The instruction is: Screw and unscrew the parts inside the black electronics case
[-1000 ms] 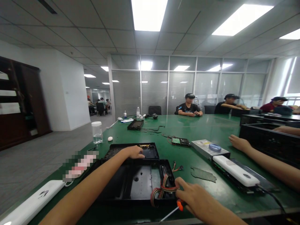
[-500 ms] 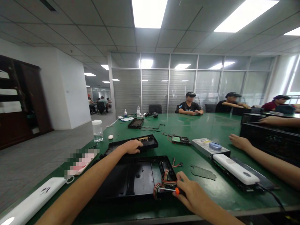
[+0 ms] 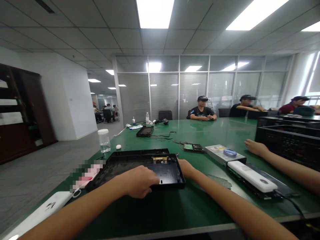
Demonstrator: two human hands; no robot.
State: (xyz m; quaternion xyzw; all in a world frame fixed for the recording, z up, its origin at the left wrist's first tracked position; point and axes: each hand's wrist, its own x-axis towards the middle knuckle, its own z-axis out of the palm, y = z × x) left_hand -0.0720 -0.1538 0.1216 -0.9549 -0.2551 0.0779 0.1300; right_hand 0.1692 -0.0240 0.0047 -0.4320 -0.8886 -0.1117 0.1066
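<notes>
A shallow black casing (image 3: 172,171) with a gold-coloured metal bracket (image 3: 160,160) at its inner far side lies in front of me. My left hand (image 3: 142,180) is closed on its near wall, fingers over the rim. My right hand (image 3: 186,167) is against the casing's right end; its fingers are mostly hidden behind the wall. Another black panel (image 3: 107,163) shows behind and to the left, partly covered. The striped wires and the orange-collared screwdriver are out of sight.
A torn grey-green sheet (image 3: 220,181) lies right of my forearm. Beyond are a metal box (image 3: 217,153), a white power strip (image 3: 252,178), a circuit board (image 3: 191,147) and a neighbour's arm (image 3: 262,151). A lidded jar (image 3: 104,141) and a phone (image 3: 87,175) stand and lie left.
The casing with the gold bracket has come nearer and to the right in my left hand. My right hand moved up and away from the wires to its right end. Wires and screwdriver went out of sight.
</notes>
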